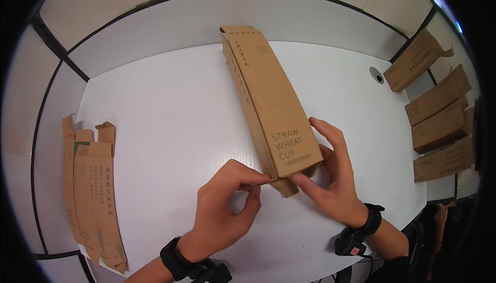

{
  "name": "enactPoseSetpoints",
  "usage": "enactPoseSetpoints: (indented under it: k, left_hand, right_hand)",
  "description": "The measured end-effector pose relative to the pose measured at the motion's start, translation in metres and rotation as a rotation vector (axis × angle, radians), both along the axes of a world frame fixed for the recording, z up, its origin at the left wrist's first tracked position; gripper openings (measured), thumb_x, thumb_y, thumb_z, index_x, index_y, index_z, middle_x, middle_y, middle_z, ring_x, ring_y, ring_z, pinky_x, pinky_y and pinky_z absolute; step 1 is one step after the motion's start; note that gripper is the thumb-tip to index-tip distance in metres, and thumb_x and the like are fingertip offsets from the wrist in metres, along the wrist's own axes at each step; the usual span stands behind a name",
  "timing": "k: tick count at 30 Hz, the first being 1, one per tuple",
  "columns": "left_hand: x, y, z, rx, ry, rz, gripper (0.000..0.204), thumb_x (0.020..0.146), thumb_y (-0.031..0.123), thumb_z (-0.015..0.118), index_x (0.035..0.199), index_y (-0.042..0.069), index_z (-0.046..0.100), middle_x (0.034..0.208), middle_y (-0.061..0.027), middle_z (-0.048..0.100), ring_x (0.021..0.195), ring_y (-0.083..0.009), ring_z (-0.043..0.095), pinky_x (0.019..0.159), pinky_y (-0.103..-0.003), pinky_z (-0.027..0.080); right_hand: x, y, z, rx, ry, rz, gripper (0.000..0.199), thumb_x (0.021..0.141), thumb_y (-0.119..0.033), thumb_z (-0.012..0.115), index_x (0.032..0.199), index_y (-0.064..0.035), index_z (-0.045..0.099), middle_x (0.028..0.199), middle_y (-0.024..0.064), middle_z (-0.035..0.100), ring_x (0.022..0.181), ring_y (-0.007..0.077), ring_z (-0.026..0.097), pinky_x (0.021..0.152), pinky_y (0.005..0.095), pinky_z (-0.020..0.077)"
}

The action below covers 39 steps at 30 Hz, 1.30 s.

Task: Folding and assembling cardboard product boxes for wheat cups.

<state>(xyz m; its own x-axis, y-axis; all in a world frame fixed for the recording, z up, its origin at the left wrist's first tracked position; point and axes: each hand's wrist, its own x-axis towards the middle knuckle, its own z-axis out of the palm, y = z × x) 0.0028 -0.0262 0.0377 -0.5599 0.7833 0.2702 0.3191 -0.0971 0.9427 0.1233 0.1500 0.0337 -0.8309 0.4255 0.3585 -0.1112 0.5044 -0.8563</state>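
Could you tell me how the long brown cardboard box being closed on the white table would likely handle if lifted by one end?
The cardboard box is probably light for its size, being thin folded board like the flat blanks on the left. It may flex or dent, as its walls look thin. The left hand and right hand pinch loose end flaps, so that end could spring open.

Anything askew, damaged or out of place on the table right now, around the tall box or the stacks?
Nothing looks damaged or spilled. The tall brown carton lies on its side on the white table, its near-end flaps not yet closed, between the left hand and right hand. The flat cartons at left are fanned unevenly, one overhanging the table's edge.
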Motion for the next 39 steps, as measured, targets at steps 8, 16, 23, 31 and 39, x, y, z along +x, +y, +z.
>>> enactPoseSetpoints:
  k: [8, 16, 23, 31, 39]
  left_hand:
    - [0.000, -0.001, 0.004, 0.093, 0.028, -0.121, 0.041, 0.074, -0.006, 0.069, 0.111, 0.006, 0.056, 0.094, -0.0081, 0.061, 0.088, -0.0181, 0.063, 0.078, -0.031, 0.054]
    - [-0.001, 0.001, -0.002, 0.006, 0.204, 0.084, 0.070, 0.073, -0.008, 0.074, 0.134, 0.006, 0.045, 0.085, -0.0021, 0.053, 0.067, -0.0087, 0.049, 0.065, -0.023, 0.050]
    - [0.004, -0.001, -0.006, 0.057, 0.103, 0.036, 0.069, 0.071, -0.010, 0.072, 0.133, 0.013, 0.051, 0.087, -0.0018, 0.054, 0.066, -0.0114, 0.047, 0.062, -0.025, 0.047]
    - [0.001, -0.002, -0.003, -0.011, 0.220, -0.028, 0.063, 0.073, -0.007, 0.076, 0.128, 0.006, 0.047, 0.091, -0.0042, 0.059, 0.067, -0.0084, 0.054, 0.061, -0.022, 0.050]
    - [0.001, -0.002, -0.007, -0.030, 0.149, -0.042, 0.062, 0.076, -0.008, 0.074, 0.128, 0.006, 0.043, 0.105, -0.0103, 0.061, 0.079, -0.0135, 0.065, 0.063, -0.024, 0.054]
  right_hand:
    - [0.000, 0.003, -0.001, -0.047, -0.031, 0.068, 0.059, 0.078, 0.001, 0.073, 0.132, 0.0002, 0.047, 0.104, 0.0057, 0.059, 0.072, 0.0102, 0.052, 0.066, 0.0243, 0.0464]
    - [0.003, 0.000, 0.009, 0.052, 0.021, 0.296, 0.063, 0.076, 0.008, 0.066, 0.134, 0.0004, 0.046, 0.102, 0.0108, 0.053, 0.071, 0.0149, 0.053, 0.066, 0.0258, 0.0459]
    - [0.004, 0.006, -0.005, 0.013, 0.044, 0.302, 0.064, 0.073, 0.009, 0.068, 0.133, 0.0008, 0.046, 0.105, 0.0118, 0.050, 0.080, 0.0167, 0.058, 0.071, 0.0280, 0.0487]
    - [0.006, 0.001, 0.009, 0.066, -0.103, 0.298, 0.091, 0.068, -0.007, 0.085, 0.141, -0.0016, 0.031, 0.118, 0.0148, 0.046, 0.093, 0.0203, 0.059, 0.076, 0.0309, 0.0509]
    - [0.005, 0.007, 0.001, 0.224, -0.155, 0.312, 0.100, 0.070, -0.010, 0.085, 0.146, -0.0044, 0.020, 0.119, 0.0166, 0.042, 0.087, 0.0227, 0.057, 0.069, 0.0315, 0.0500]
